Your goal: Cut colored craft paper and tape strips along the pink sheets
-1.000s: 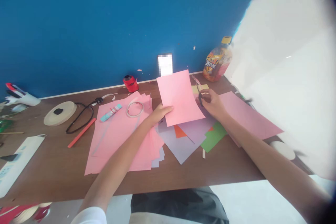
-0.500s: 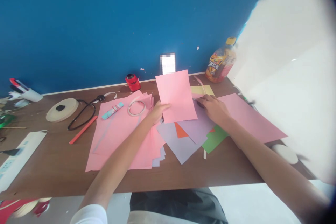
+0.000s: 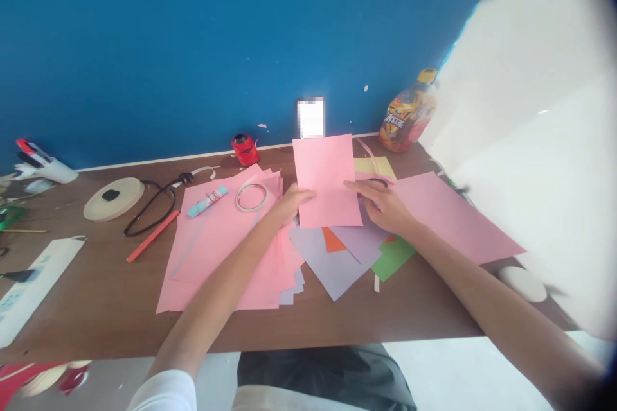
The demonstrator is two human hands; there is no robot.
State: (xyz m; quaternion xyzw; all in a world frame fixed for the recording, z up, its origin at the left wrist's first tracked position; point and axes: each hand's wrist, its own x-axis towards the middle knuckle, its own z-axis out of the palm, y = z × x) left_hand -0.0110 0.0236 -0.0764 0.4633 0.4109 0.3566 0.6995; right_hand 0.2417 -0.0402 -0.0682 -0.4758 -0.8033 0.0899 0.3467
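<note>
A small sheet of pink paper [image 3: 328, 167] is held up, tilted, above the middle of the desk. My left hand [image 3: 290, 203] grips its lower left edge, thumb in front and fingers mostly hidden behind. At the right edge, my right hand [image 3: 383, 204] has closed on the same sheet, fingertips overlapping its front. A dark loop [image 3: 378, 181], perhaps a scissors handle, shows just behind the right hand. Under the sheet lie overlapping lilac paper [image 3: 332, 273], orange paper [image 3: 333, 240], green paper [image 3: 393, 261] and yellow paper [image 3: 380, 167].
Left of my hands, a pink paper stack [image 3: 216, 270] carries a tape ring [image 3: 251, 197] and a blue banded bundle [image 3: 207, 201]. Another pink sheet [image 3: 453, 218] lies at right. A bottle [image 3: 409, 115], red spool [image 3: 245, 150] and power strip [image 3: 38, 292] stand around.
My right hand has moved from the papers behind the sheet to its right edge. The pink sheet has shifted slightly right and stands straighter; the dark loop now shows.
</note>
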